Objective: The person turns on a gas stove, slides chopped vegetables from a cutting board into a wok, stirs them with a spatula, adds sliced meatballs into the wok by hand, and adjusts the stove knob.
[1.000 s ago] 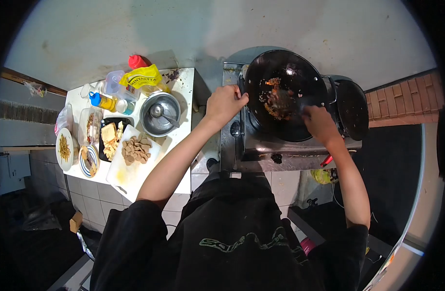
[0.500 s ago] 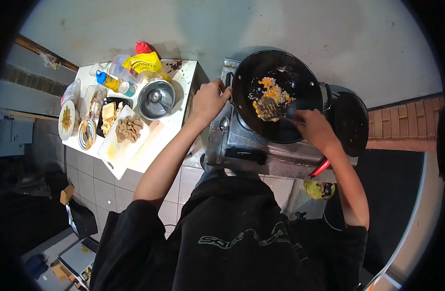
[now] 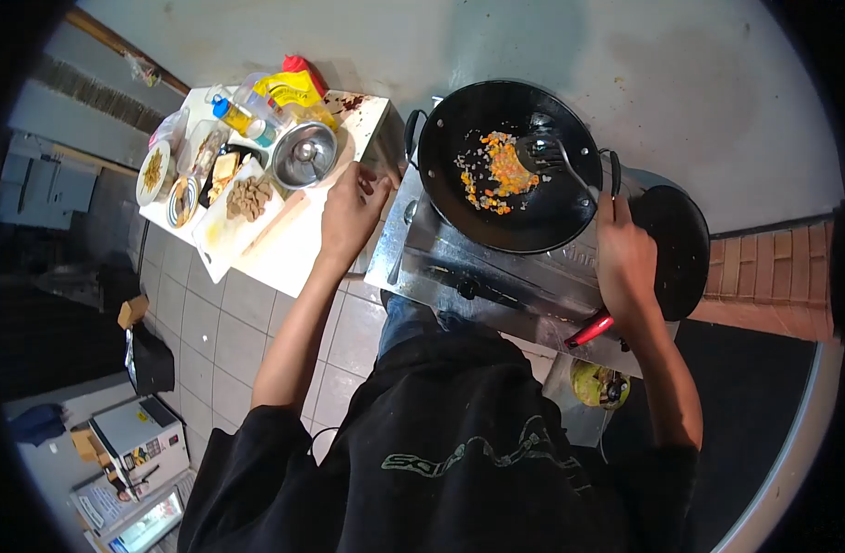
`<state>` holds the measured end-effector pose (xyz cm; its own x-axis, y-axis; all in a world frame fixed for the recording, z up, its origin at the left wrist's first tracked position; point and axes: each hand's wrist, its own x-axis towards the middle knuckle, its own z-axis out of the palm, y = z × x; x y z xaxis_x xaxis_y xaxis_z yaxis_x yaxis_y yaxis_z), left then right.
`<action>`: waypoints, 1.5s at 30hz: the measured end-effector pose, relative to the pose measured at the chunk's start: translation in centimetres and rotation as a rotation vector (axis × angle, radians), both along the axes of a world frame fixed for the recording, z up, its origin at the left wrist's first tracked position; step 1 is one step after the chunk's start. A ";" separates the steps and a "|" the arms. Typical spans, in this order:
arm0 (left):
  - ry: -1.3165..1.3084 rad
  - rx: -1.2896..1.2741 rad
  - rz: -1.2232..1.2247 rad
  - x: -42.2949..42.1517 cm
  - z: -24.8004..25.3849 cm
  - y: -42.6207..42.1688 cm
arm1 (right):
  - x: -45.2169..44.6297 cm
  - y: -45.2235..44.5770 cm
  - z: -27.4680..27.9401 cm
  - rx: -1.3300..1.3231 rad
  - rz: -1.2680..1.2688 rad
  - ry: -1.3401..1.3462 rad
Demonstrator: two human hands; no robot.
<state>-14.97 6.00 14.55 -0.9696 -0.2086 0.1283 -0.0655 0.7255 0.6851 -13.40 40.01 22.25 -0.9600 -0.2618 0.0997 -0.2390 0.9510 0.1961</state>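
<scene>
My right hand is closed round the handle of a metal spatula, whose slotted head rests in the black wok at the right side of the food. Chopped orange and pale food lies in the middle of the wok. My left hand is off the wok, between its left handle and the white table, fingers bent and apart with nothing between them. A metal bowl with a ladle in it stands just beyond my left hand.
On the white table are a cutting board with sliced brown food, plates, bottles and a yellow bag. The wok sits on a metal stove. A black pan and a red handle are at the right.
My left hand has let go of the wok's left handle and moved away from it. My right hand has moved the spatula from the lower part of the food to its upper right.
</scene>
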 end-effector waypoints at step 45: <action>-0.312 0.182 0.384 13.4 -6.9 -8.8 | 3.5 1.4 -8.3 -0.585 -0.014 -0.144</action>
<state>-1.54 -2.78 7.64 -0.8055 -0.5480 -0.2255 -0.5237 0.4804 0.7035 -9.95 41.41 13.98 -0.9774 -0.1903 0.0922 -0.2113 0.8945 -0.3939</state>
